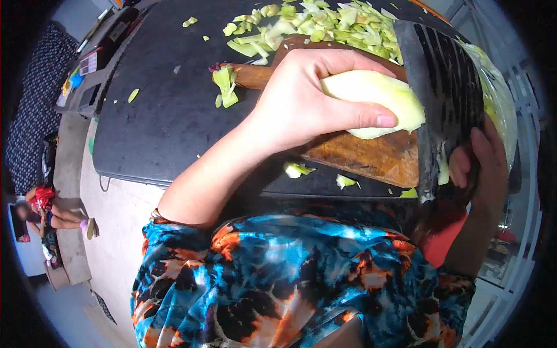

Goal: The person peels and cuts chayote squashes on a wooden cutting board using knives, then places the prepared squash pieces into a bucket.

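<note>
My left hand point(313, 98) is closed round a smooth, pale-green peeled fruit or vegetable point(377, 95), thumb on the near side. It is held over a brown wooden cutting board point(371, 153), whose handle points left. Close to its right end stands the broad dark blade of a cleaver point(447, 87), streaked with wet marks. Whether blade and fruit touch, I cannot tell. My right hand point(484, 153) is in shadow at the near end of the blade, fingers curled round it. The cleaver's handle is hidden. A pale-green scrap point(442, 165) clings to the blade.
A heap of green peelings point(331, 23) lies beyond the board on the black table point(156, 116). Loose scraps point(299, 170) lie near the front edge, and another piece point(225, 86) by the board's handle. A clear plastic bag point(499, 98) is at right. Far left, a person point(46, 209) sits.
</note>
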Demonstrator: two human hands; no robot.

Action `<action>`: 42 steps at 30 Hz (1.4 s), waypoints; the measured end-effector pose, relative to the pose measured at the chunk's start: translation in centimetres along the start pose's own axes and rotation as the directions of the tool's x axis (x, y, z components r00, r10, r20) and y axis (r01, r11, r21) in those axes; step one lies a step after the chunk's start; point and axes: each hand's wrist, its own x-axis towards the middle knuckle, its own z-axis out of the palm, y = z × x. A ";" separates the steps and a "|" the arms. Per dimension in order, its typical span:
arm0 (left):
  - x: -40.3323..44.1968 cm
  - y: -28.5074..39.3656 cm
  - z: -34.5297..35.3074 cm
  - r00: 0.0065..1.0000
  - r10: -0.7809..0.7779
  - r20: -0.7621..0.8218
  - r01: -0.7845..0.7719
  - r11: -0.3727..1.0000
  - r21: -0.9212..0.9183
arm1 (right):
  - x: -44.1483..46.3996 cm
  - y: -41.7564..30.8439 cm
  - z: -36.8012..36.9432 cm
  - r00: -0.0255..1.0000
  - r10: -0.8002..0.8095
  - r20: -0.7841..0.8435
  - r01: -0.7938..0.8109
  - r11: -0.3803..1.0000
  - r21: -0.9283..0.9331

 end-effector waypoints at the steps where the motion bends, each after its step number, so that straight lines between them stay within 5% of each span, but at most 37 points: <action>1: 0.0 -0.1 0.0 1.000 0.005 0.002 -0.005 1.000 -0.002 | -0.2 -0.1 0.5 1.000 0.012 -0.021 -0.011 0.999 0.045; 12: -0.4 -0.3 0.0 0.992 0.002 0.129 -0.030 0.977 0.210 | -0.4 -0.1 -0.6 0.996 -0.001 -0.087 -0.018 0.975 -0.220; 15: -0.7 -0.3 0.7 0.995 0.100 -0.017 -0.094 0.974 0.204 | -0.7 0.0 0.7 0.989 -0.010 -0.149 -0.015 0.986 -0.164; 17: -0.6 -0.3 0.5 0.999 0.048 0.018 -0.051 0.973 0.227 | -0.8 -0.4 0.8 1.000 -0.019 -0.021 0.015 0.986 -0.165; 27: -0.5 -1.1 0.7 0.997 -0.072 0.021 0.067 0.981 0.184 | -1.3 -0.7 1.9 0.999 -0.011 -0.044 -0.003 0.953 -0.302; 30: -0.8 -0.6 0.6 0.970 -0.173 0.173 0.085 0.901 0.426 | -1.0 -0.6 1.4 0.997 0.072 0.000 -0.068 0.946 -0.318; 31: -0.9 -0.4 1.0 0.978 -0.054 0.200 -0.029 0.920 0.390 | -1.1 -0.3 1.8 0.998 0.065 -0.002 -0.062 0.949 -0.308; 34: -0.7 -2.1 1.4 1.000 -0.008 0.023 0.001 0.957 0.290 | -0.9 0.1 2.0 0.998 0.044 0.034 -0.034 0.966 -0.255; 42: -0.8 -3.7 2.5 0.999 0.034 -0.004 -0.034 0.995 0.096 | -0.4 0.1 2.9 0.995 0.055 0.084 -0.028 0.955 -0.296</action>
